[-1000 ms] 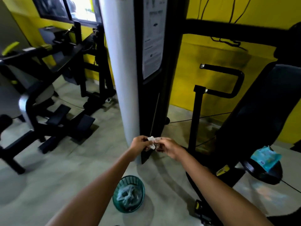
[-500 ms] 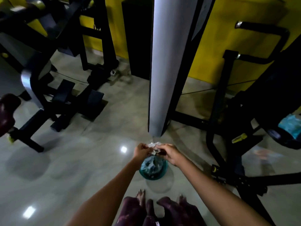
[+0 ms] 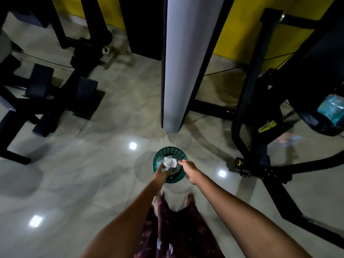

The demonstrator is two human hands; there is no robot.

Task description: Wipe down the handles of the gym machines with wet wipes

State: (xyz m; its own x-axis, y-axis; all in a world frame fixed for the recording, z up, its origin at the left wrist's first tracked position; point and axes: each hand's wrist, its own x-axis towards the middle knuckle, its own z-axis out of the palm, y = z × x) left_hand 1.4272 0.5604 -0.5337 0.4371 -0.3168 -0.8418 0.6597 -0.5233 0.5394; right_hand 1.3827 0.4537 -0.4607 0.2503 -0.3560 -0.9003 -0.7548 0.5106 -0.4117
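Note:
Looking straight down, I see a crumpled white wipe [image 3: 170, 162] over the mouth of a small green basket bin [image 3: 176, 150] on the floor. My left hand [image 3: 162, 172] reaches over the bin with its fingers extended, the tips at the wipe's lower left edge. My right hand [image 3: 188, 168] is just right of the wipe, fingers loose and apart from it. Neither hand plainly grips the wipe. A teal pack of wet wipes [image 3: 331, 108] lies on the black seat at far right.
A white upright column [image 3: 176, 62] of a machine stands just beyond the bin. Black machine frames [image 3: 247, 101] spread over the floor at right and another machine's base [image 3: 42, 95] lies at left. My bare feet [image 3: 158, 200] stand just behind the bin on glossy tiles.
My view tilted down from the machine to the floor. My hands, which held the wipe together, lowered over the bin and moved apart, leaving the wipe loose between them.

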